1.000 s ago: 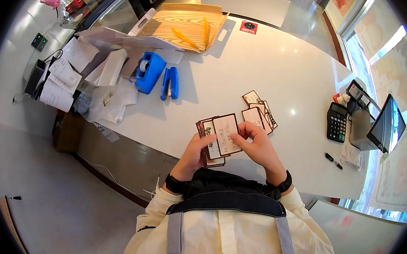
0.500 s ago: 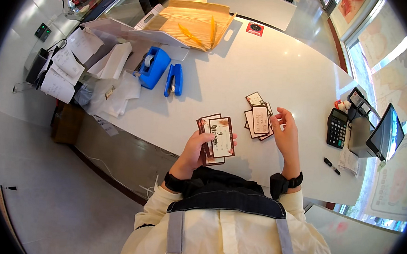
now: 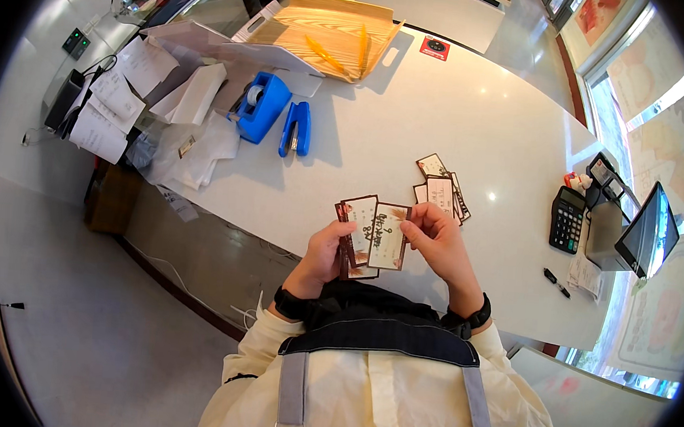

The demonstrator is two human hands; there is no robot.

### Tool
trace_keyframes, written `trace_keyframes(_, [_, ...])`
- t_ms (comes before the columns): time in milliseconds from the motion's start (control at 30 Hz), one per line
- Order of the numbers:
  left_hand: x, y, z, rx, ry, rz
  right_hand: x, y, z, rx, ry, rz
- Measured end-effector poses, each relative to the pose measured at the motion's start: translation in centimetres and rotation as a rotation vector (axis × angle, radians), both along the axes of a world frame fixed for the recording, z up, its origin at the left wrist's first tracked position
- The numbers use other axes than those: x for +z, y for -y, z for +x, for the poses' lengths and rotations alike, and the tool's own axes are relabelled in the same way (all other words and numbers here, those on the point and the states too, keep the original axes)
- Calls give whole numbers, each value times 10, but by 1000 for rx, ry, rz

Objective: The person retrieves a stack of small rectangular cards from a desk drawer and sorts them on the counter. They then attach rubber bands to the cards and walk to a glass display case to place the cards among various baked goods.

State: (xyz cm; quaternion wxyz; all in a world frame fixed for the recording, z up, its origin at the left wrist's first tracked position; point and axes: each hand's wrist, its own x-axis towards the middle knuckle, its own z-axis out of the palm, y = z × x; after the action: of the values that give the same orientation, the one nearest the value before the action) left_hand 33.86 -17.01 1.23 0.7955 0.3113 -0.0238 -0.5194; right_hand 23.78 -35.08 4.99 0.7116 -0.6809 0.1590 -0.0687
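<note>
My left hand (image 3: 326,250) is closed round a stack of small cream cards with dark brown borders (image 3: 358,238), its thumb lying on their faces. The fingers of my right hand (image 3: 438,240) pinch the right edge of the top card (image 3: 388,244), which carries dark handwriting and overlaps the rest of the stack. Just beyond my right hand, a loose pile of similar cards (image 3: 441,190) lies fanned on the white counter. My right hand partly covers the near side of that pile.
A blue stapler (image 3: 295,129) and blue tape dispenser (image 3: 264,109) stand at the left, near handwritten papers (image 3: 102,121). Farther back is a wood-grain tray (image 3: 323,26) with yellow tongs. Right: a black calculator (image 3: 567,219), pen (image 3: 557,282) and tablet screen (image 3: 649,227).
My right hand has moved left and nearer from the card pile to the held stack and taken hold of the top card. That card has slid slightly right.
</note>
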Motion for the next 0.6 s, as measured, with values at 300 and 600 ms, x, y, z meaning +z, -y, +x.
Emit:
trace_keyframes(300, [6, 4, 2, -39, 22, 23, 0, 0, -2, -15, 6, 6])
trace_keyframes(600, [9, 6, 2, -15, 107, 120, 4, -2, -2, -19, 14, 0])
